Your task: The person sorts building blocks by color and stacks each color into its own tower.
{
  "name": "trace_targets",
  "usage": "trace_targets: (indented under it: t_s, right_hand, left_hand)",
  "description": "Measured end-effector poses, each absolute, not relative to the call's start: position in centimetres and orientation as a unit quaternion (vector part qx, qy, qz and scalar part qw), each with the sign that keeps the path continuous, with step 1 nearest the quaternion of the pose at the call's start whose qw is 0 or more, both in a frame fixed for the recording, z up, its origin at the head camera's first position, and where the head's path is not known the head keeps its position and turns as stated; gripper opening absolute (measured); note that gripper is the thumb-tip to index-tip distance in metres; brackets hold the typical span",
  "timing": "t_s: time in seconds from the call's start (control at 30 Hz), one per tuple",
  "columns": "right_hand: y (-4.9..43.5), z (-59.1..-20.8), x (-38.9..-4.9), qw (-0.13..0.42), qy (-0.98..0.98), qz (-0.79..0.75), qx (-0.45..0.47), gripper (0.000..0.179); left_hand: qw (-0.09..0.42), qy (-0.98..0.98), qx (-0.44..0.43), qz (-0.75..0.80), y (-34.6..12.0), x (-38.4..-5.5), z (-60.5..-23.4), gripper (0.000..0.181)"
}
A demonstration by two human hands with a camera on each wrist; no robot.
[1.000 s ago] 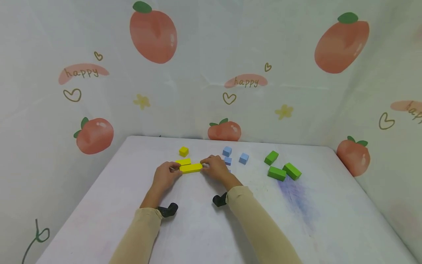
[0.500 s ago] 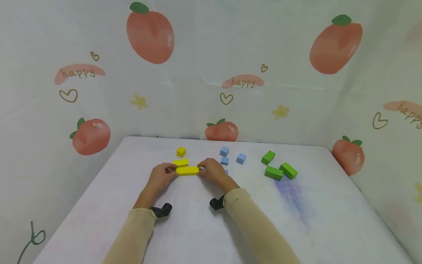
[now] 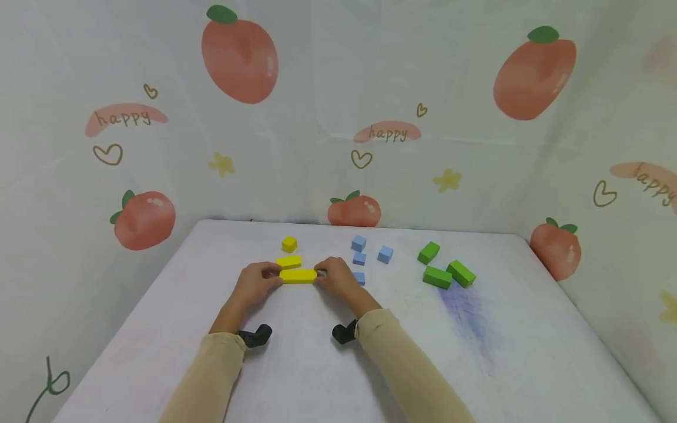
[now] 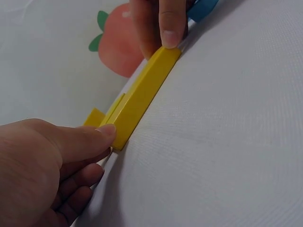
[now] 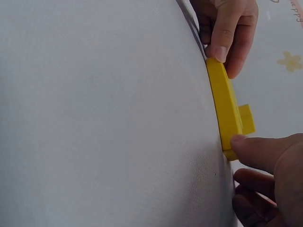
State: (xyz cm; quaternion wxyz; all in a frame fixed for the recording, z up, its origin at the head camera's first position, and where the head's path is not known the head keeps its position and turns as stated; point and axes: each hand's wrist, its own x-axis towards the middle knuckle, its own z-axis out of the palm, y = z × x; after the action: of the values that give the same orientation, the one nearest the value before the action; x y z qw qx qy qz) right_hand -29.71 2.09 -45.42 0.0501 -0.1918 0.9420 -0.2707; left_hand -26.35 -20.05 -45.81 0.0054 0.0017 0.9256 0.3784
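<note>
A long yellow block point(image 3: 298, 277) lies crosswise on the white table between both hands. At its left end my left hand point(image 3: 255, 285) grips it, with the thumb on the near side in the left wrist view, where the block point(image 4: 147, 94) runs away from the thumb. My right hand point(image 3: 338, 278) pinches the opposite end; in the right wrist view its thumb presses the block's corner point(image 5: 232, 152). Just behind lies another yellow block point(image 3: 288, 262), partly covered by the left fingers in the head view. Farther back sits a small yellow cube point(image 3: 289, 244).
Several small blue blocks point(image 3: 385, 254) are scattered behind and beside the right hand, one point(image 3: 359, 278) partly hidden by it. Three green blocks point(image 3: 437, 277) lie to the right. A printed curtain point(image 3: 296, 147) hangs behind the table point(image 3: 296, 364).
Both hands have drawn the long yellow block slightly nearer and turned it from a slant to nearly level, widening the gap to the yellow block behind. The head view has shifted a little.
</note>
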Motion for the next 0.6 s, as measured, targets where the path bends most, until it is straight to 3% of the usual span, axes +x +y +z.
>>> trace_targets:
  t_s: [0.6]
  right_hand:
    - [2.9,-45.9,-28.9,0.027,0.937,-0.28,-0.208,0.03]
  left_hand:
    - [0.006,0.923,0.011,0.385,-19.9,-26.5,-45.8,0.032]
